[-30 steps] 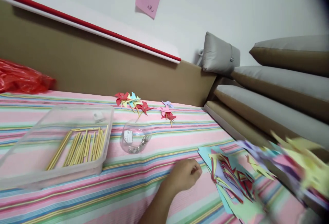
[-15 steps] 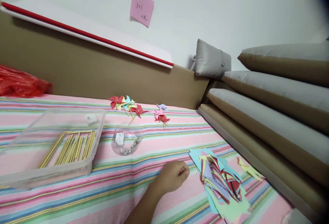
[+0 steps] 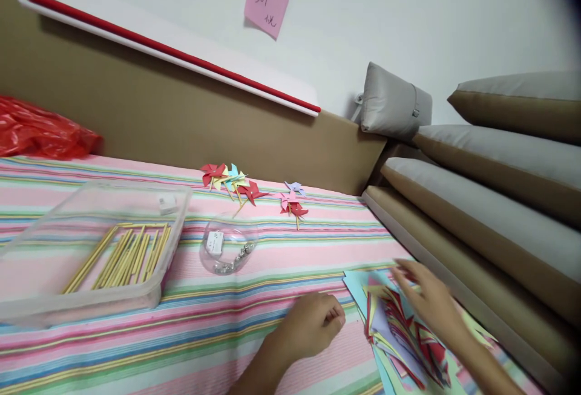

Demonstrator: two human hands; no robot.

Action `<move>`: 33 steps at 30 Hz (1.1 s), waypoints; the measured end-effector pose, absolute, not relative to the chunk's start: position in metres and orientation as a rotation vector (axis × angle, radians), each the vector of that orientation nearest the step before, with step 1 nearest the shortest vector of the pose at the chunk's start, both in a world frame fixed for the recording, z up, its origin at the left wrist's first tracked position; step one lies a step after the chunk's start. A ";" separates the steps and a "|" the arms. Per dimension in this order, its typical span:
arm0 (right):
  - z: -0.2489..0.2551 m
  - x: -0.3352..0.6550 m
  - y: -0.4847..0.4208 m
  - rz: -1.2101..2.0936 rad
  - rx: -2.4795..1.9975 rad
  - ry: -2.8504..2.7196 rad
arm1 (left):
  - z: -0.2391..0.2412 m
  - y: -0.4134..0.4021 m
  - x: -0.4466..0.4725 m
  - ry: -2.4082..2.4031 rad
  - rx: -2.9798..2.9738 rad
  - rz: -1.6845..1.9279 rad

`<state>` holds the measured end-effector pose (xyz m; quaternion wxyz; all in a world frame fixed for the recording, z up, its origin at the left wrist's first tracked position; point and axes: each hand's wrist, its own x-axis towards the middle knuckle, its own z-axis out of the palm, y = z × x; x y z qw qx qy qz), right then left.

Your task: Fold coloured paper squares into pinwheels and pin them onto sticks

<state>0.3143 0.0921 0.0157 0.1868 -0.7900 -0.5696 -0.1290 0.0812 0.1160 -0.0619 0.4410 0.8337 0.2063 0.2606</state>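
Note:
My left hand (image 3: 314,323) rests on the striped cloth with its fingers curled into a loose fist, and nothing shows in it. Just to its right lies a pile of folded and cut coloured paper (image 3: 394,328), in red, purple, yellow and pink, on light blue and green sheets. My right hand (image 3: 430,299) reaches over the pile's right side, fingers stretched out and apart, slightly blurred. It holds nothing that I can see, and its forearm covers part of the paper. Whether its fingertips touch the sheets I cannot tell.
At left stands a clear plastic box (image 3: 157,291) with several thin sticks (image 3: 124,256). Beside it, a round clear dish (image 3: 229,248) holds small metal pieces. Finished paper pinwheels (image 3: 251,192) lie toward the back. Stacked cushions (image 3: 476,219) line the right; a red plastic bag (image 3: 43,129) lies far left.
My right hand has come into view from the right and is now over the paper pile. My left hand stays curled on the cloth. The camera view has shifted slightly.

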 end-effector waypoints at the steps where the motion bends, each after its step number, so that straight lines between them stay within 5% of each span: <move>1: 0.009 0.302 0.112 -0.226 -2.226 -1.680 | -0.062 0.116 0.081 0.512 2.076 0.652; 9: -0.048 0.200 0.274 0.127 -2.427 -1.567 | -0.066 0.115 0.083 0.482 2.079 0.694; 21: -0.035 0.203 0.321 0.381 -2.510 -1.309 | -0.035 0.108 0.065 0.460 1.881 0.671; 33: -0.042 0.195 0.307 0.154 -2.482 -1.347 | -0.024 0.111 0.062 0.449 1.852 0.599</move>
